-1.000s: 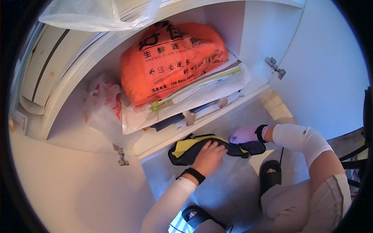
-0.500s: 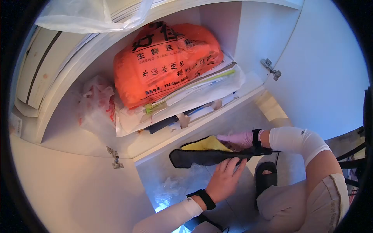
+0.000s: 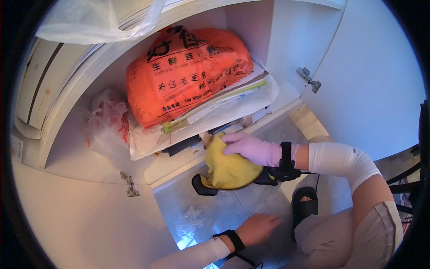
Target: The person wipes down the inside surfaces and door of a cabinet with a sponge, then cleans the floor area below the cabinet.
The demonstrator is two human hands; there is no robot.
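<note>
A soft fabric piece (image 3: 228, 168), yellow on the side facing me and edged in black, hangs in front of the cabinet's lower edge. My right hand (image 3: 251, 148), in a pale purple glove, is closed on its upper part. Black portions show at its lower left end and below my right wrist; its exact kind is unclear. Lower down, my bare left hand (image 3: 257, 228) is apart from the fabric, above the floor. Its fingers are blurred, and nothing shows in them.
An orange plastic bag (image 3: 188, 80) lies on papers (image 3: 242, 105) inside the open cabinet. Beside it sits a whitish plastic bag (image 3: 107, 121). Cabinet doors (image 3: 367, 85) stand open on both sides. Crumpled clear plastic (image 3: 192, 219) lies on the floor near a black slipper (image 3: 305, 206).
My right hand has moved left and up onto the yellow fabric, which now shows far more of its yellow side. My left hand has let go of its black edge and dropped lower.
</note>
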